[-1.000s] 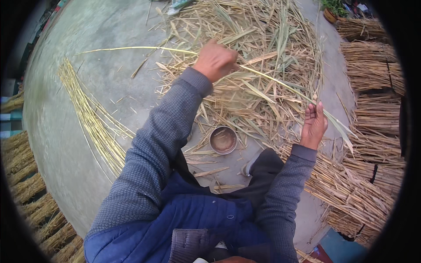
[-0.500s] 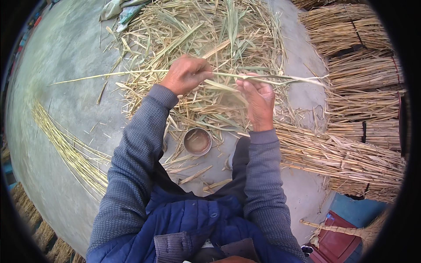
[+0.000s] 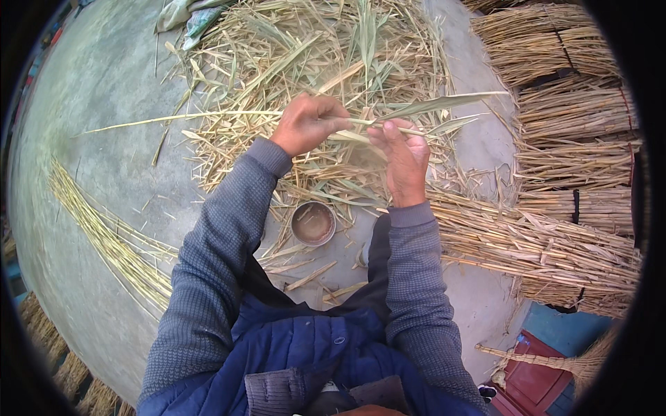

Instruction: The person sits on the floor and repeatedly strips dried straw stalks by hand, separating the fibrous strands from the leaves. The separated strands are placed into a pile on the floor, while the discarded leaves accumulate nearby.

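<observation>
Fingers [image 3: 393,132], head view: left hand [image 3: 302,126] and right hand [image 3: 408,161] both clamped on the reed-like stalk [image 3: 229,113].
Stalk position: crosswise, above the loose leaf pile [image 3: 277,76].
Leaf handling: anchor left grip; draw the green leaf [image 3: 437,104] evenly, without bending the stalk.

The stalk [image 3: 257,112] looks smooth, the floor [image 3: 118,166] matt.

The right hand [image 3: 406,159], well apart at frame right a second ago, now works just beside the left hand [image 3: 312,125] on the stalk [image 3: 243,113], upper centre. A leaf [image 3: 437,105] that drooped earlier juts toward the upper right.
</observation>
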Demonstrator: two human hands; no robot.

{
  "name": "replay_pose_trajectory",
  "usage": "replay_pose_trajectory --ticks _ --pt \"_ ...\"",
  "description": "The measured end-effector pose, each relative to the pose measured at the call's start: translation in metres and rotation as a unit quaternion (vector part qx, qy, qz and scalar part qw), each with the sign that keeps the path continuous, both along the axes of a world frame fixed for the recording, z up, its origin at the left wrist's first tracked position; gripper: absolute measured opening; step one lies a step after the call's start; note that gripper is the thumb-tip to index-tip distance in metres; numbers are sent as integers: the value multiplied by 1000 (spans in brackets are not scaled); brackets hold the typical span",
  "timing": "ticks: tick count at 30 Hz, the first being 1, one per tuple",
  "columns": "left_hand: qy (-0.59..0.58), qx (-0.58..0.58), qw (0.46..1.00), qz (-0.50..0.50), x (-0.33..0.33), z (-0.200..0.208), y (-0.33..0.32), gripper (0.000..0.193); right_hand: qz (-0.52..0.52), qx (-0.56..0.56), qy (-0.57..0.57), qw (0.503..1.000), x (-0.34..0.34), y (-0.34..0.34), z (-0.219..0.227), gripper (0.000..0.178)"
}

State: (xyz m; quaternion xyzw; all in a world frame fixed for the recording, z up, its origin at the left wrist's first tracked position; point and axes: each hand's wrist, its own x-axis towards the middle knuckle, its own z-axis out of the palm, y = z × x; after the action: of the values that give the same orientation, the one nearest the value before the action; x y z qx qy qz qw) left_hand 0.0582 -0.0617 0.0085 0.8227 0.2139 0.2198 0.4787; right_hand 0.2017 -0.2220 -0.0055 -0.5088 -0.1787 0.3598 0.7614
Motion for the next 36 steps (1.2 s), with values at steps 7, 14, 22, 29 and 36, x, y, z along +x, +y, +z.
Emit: replay_pose_trajectory --ticks 7,14,22,29,36 --pt "-224 -123 946 199 -39 27 71 16 -28 -58 -11 998 14 -4 -13 23" --pt "58 318 941 104 -21 -11 45 30 4 -36 -5 999 5 7 -7 27" --pt "21 202 979 -34 -7 -3 27 19 9 -15 19 1000 4 1 1 28" --pt "80 195 977 -22 -19 -6 35 21 -33 0 9 999 12 -5 1 21" --pt "-8 126 991 -50 9 -9 2 19 -18 -44 -9 999 1 1 0 17"
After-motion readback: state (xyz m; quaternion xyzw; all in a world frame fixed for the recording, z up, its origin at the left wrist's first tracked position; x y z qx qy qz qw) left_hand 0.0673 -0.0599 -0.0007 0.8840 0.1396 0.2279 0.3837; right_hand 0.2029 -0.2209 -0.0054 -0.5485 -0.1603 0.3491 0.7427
